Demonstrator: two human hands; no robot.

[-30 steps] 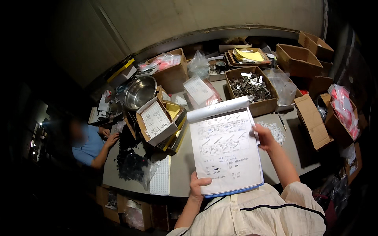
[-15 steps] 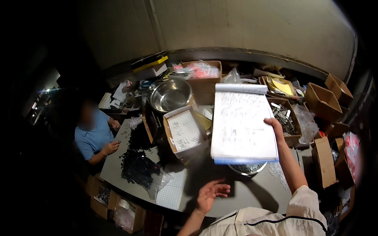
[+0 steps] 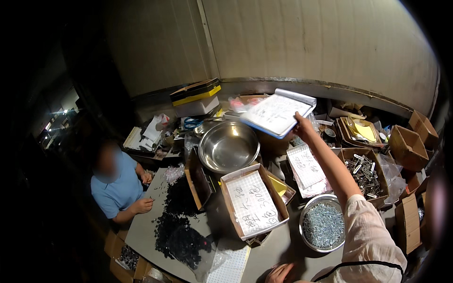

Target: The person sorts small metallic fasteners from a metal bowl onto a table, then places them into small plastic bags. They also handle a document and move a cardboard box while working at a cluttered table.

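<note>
A writing pad (image 3: pixel 277 113) with handwritten pages, its top sheets folded back and a blue edge beneath, tilts above the far side of the table. My right hand (image 3: pixel 304 126) grips its right edge, the arm stretched far forward. At the lower edge my left hand (image 3: pixel 279 273) is cut off; its visible fingers are stretched out near the table's front edge and hold nothing visible. Left of the pad stands a steel bowl (image 3: pixel 229 147). Below my right forearm lie marked sheets (image 3: pixel 306 165) and a round metal bowl of small shiny metal parts (image 3: pixel 323 225).
A box with a marked sheet (image 3: pixel 255 200) stands mid-table. Black small parts (image 3: pixel 181 236) are heaped at left, beside a co-worker in a blue shirt (image 3: pixel 115 184). Right of my arm is a carton of metal pieces (image 3: pixel 363 174). Boxes (image 3: pixel 196 92) line the back wall.
My right hand has carried the writing pad forward and away, uncovering the bowl of metal parts and marked sheets. My left hand is now lower in view, near the bottom edge. The view has shifted.
</note>
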